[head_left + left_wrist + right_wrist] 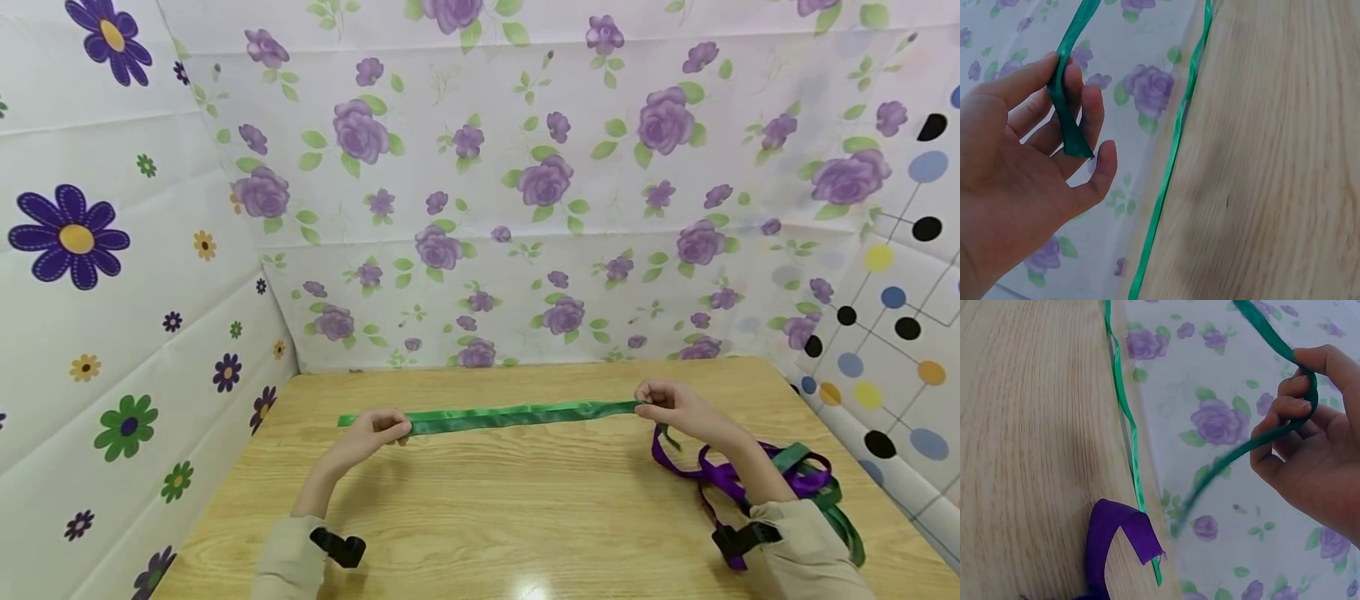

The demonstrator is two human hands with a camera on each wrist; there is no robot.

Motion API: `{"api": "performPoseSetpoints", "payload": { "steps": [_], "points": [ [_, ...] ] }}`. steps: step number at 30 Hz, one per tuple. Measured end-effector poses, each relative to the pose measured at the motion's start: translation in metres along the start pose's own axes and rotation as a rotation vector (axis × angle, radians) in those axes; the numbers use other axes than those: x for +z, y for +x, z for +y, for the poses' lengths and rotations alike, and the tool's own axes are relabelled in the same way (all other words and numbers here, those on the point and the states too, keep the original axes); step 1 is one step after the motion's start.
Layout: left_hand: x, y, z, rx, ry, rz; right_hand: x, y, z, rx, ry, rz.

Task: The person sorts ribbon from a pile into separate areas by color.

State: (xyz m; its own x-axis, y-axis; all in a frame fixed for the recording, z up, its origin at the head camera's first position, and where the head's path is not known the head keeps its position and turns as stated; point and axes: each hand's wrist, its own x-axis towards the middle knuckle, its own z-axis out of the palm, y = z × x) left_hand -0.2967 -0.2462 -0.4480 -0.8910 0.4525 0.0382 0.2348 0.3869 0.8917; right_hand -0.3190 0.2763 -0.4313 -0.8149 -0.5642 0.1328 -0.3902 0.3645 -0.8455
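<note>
A dark green ribbon (487, 421) stretches between my two hands. My left hand (371, 435) pinches it near one end, and the short cut tail (1074, 140) dangles over the fingers in the left wrist view. At the other side my right hand (686, 411) pinches the same ribbon, whose loose tail (1229, 456) runs across the curled fingers and hangs down. A brighter green ribbon (1175, 137) lies lengthwise on the table behind, near the back edge. From the head view it appears just above the held ribbon.
A tangled heap of purple ribbon (720, 477) and green ribbon (843, 525) lies on the wooden table (510, 508) under my right forearm. In the right wrist view a purple ribbon end (1100, 544) curls near the bright green one. Flower-patterned sheets (495, 292) enclose the table.
</note>
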Motion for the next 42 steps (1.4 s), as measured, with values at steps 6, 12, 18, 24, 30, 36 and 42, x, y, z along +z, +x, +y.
{"api": "performPoseSetpoints", "payload": {
  "steps": [6, 12, 18, 24, 30, 36, 42],
  "points": [
    [-0.006, -0.003, -0.010, -0.014, 0.070, 0.025, -0.004, 0.002, 0.008, 0.055, -0.001, -0.009],
    [-0.009, -0.004, -0.017, -0.054, 0.164, 0.072, -0.007, 0.003, 0.025, 0.139, -0.027, 0.023],
    [-0.011, -0.006, -0.020, -0.138, 0.196, 0.180, -0.012, 0.005, 0.048, 0.205, 0.005, 0.041],
    [-0.013, -0.003, -0.030, -0.259, 0.266, 0.337, -0.012, 0.008, 0.061, 0.302, 0.010, 0.084],
    [-0.014, 0.002, -0.048, -0.321, 0.295, 0.466, -0.004, 0.012, 0.064, 0.382, 0.007, 0.144],
    [-0.013, 0.004, -0.060, -0.327, 0.364, 0.543, 0.007, 0.019, 0.065, 0.411, -0.025, 0.219],
    [-0.013, 0.007, -0.063, -0.367, 0.359, 0.619, 0.008, 0.022, 0.064, 0.473, 0.004, 0.310]
  ]
}}
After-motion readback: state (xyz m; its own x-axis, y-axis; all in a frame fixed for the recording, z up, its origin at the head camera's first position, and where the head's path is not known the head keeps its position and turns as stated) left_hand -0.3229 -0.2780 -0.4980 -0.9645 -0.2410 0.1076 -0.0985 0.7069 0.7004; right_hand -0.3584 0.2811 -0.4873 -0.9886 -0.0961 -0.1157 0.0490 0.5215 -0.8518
